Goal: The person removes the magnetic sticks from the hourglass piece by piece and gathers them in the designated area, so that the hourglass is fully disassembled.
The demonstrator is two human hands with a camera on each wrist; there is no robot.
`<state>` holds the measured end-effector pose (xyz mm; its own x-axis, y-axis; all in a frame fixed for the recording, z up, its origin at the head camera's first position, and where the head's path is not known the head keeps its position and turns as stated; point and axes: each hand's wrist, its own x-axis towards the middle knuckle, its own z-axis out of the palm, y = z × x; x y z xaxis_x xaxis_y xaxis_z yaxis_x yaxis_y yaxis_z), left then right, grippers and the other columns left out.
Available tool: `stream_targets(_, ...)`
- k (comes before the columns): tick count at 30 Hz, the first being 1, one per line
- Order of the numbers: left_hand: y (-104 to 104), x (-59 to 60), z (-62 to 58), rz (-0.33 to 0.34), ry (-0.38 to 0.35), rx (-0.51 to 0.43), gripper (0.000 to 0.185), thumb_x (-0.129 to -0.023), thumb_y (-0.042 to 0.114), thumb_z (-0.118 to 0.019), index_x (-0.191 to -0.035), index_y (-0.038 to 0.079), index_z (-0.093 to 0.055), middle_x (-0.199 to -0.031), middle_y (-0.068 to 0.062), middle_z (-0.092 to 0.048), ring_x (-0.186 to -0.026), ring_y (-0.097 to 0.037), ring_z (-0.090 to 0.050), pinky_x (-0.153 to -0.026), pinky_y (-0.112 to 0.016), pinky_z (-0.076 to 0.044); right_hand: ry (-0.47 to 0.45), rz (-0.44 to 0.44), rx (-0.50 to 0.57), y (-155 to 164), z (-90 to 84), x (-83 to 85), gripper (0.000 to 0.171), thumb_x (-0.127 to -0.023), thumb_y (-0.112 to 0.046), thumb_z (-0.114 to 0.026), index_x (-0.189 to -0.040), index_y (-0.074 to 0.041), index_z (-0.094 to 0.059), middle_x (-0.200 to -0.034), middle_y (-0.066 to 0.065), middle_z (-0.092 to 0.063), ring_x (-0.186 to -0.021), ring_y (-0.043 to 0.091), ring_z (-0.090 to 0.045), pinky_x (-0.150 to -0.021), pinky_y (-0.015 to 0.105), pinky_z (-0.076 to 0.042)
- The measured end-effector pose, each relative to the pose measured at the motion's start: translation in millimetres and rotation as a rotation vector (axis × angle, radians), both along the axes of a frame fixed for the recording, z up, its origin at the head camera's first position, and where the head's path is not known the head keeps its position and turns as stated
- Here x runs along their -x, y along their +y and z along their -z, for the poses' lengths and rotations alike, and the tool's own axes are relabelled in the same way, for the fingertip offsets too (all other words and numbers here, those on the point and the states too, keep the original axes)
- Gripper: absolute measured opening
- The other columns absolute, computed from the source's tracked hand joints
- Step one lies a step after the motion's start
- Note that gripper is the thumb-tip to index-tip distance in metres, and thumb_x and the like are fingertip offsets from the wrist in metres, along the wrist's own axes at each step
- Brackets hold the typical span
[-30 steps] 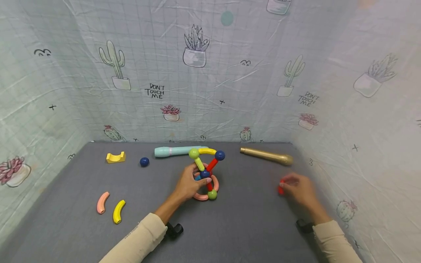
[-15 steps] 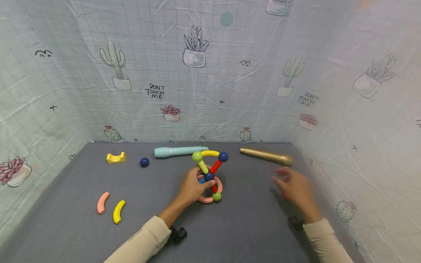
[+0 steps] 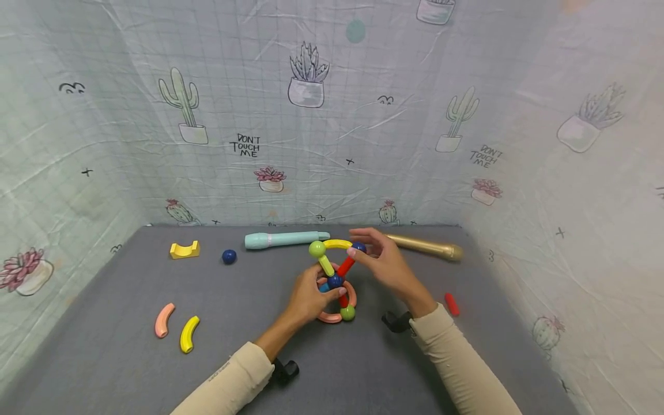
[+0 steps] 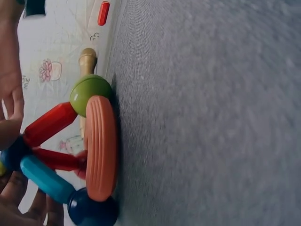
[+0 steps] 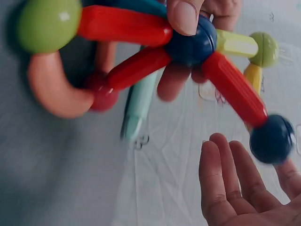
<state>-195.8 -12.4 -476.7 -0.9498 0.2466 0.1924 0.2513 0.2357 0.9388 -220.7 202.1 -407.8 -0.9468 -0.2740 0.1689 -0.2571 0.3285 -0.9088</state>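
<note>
A magnetic ball-and-stick model (image 3: 344, 266) of coloured sticks and balls stands on a base ring of curved salmon pieces (image 4: 101, 148). My left hand (image 3: 307, 295) holds it at the middle dark blue ball (image 5: 192, 41), thumb on the near side and fingers behind. Two sticks rise from that ball, one lime and one red. A yellow arc (image 3: 338, 244) joins the balls at their tops. My right hand (image 3: 390, 264) is at the upper right blue ball (image 5: 272, 139), its thumb right against it and its other fingers extended beyond.
A loose red stick (image 3: 452, 304) lies at the right. Behind the model are a teal microphone (image 3: 282, 239) and a gold microphone (image 3: 427, 246). Toward the left lie a yellow block (image 3: 184, 250), a blue ball (image 3: 229, 256), a salmon curve (image 3: 164, 320) and a yellow curve (image 3: 189, 334).
My right hand has let go of the red stick, leaving it on the table at the right, and has moved left to the model. The model and my left hand have shifted slightly right.
</note>
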Motion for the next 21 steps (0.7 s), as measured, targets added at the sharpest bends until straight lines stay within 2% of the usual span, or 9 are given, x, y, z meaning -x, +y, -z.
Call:
stream_targets(4,-11,1.9,0.3,0.047,0.004,0.013,0.050,-0.092,0.019,-0.086,-0.137,0.013,-0.064,-0.129,-0.008,-0.072,-0.128,-0.028,-0.068,-0.113,-0.055,-0.051,-0.048,-0.018,0.037,-16,-1.4,11.6,0.037,-0.102,-0.030,-0.074,-0.138,-0.022,-0.068,-0.140,0.008,-0.068,-0.120,0.029,-0.068,-0.102,0.051,-0.057)
stream_targets(6,-20,3.3,-2.9,0.044,0.026,0.041,0.056,-0.094,0.024,-0.084,-0.142,0.013,-0.060,-0.130,-0.008,-0.071,-0.127,-0.029,-0.067,-0.110,-0.053,-0.053,-0.064,-0.020,0.046,-22,-1.7,15.4,0.034,-0.101,-0.029,-0.075,-0.133,-0.020,-0.070,-0.134,0.008,-0.070,-0.116,0.027,-0.069,-0.100,0.046,-0.058)
stream_targets(9,-34,6.6,-13.2,0.024,0.078,0.091,0.064,-0.098,0.031,-0.079,-0.152,0.015,-0.049,-0.132,-0.008,-0.067,-0.125,-0.029,-0.064,-0.104,-0.050,-0.054,-0.066,-0.010,0.043,-26,-2.1,18.2,0.032,-0.100,-0.026,-0.077,-0.129,-0.015,-0.074,-0.125,0.008,-0.072,-0.110,0.027,-0.069,-0.095,0.041,-0.059)
stream_targets(11,-40,9.0,-24.2,0.009,0.138,0.136,0.067,-0.101,0.030,-0.075,-0.157,0.017,-0.043,-0.133,-0.008,-0.064,-0.123,-0.029,-0.063,-0.097,-0.050,-0.052,-0.057,0.002,0.035,-29,-3.0,18.9,0.031,-0.099,-0.023,-0.078,-0.128,-0.012,-0.075,-0.122,0.009,-0.072,-0.108,0.026,-0.068,-0.092,0.038,-0.058)
stream_targets(13,-44,11.8,-34.3,0.012,0.200,0.183,0.066,-0.103,0.027,-0.072,-0.160,0.021,-0.041,-0.136,-0.006,-0.061,-0.121,-0.025,-0.061,-0.096,-0.050,-0.053,-0.041,0.014,0.023,-32,-3.8,19.3,0.031,-0.099,-0.020,-0.078,-0.127,-0.010,-0.075,-0.120,0.009,-0.072,-0.105,0.026,-0.068,-0.089,0.036,-0.058)
stream_targets(17,-45,15.7,-47.7,0.012,0.346,0.292,0.057,-0.103,0.015,-0.070,-0.156,0.020,-0.050,-0.137,-0.004,-0.063,-0.113,-0.020,-0.059,-0.090,-0.049,-0.055,-0.003,0.038,0.004,-37,-4.1,19.0,0.027,-0.097,-0.017,-0.079,-0.123,-0.011,-0.078,-0.119,0.010,-0.073,-0.101,0.024,-0.070,-0.085,0.032,-0.058)
stream_targets(21,-42,18.5,-51.7,-0.009,0.406,0.336,0.047,-0.101,0.008,-0.072,-0.146,0.015,-0.060,-0.131,-0.005,-0.067,-0.106,-0.020,-0.061,-0.087,-0.047,-0.055,0.020,0.074,-0.013,-40,-3.3,18.1,0.021,-0.097,-0.018,-0.081,-0.117,-0.016,-0.081,-0.118,0.006,-0.075,-0.094,0.021,-0.070,-0.080,0.031,-0.058)
